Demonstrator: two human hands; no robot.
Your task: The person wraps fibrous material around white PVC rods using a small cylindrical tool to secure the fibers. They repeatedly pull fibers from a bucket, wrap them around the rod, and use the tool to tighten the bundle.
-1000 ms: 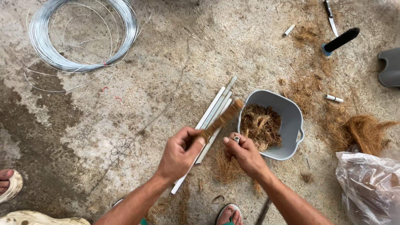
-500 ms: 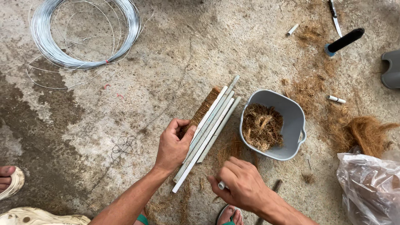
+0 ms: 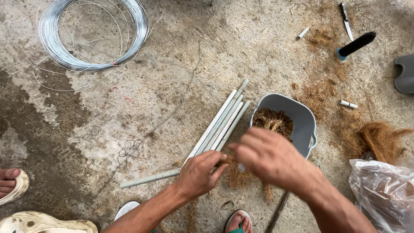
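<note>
The right hand [image 3: 269, 157] is motion-blurred and covers the near rim of the grey tub [image 3: 302, 118] and whatever its fingers pinch. The left hand [image 3: 199, 174] closes over the lower ends of the pale tubes [image 3: 222, 123], and what it grips cannot be told. The picture's edge cuts off the plastic bag [image 3: 384, 194], the grey object [image 3: 405, 73] at right, the sandalled foot [image 3: 10, 183] at left and the wire coil [image 3: 92, 34] at top.

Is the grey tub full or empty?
Partly full. The grey tub stands upright, holding brown fibre that lies below its rim, with bare inner wall showing.
</note>
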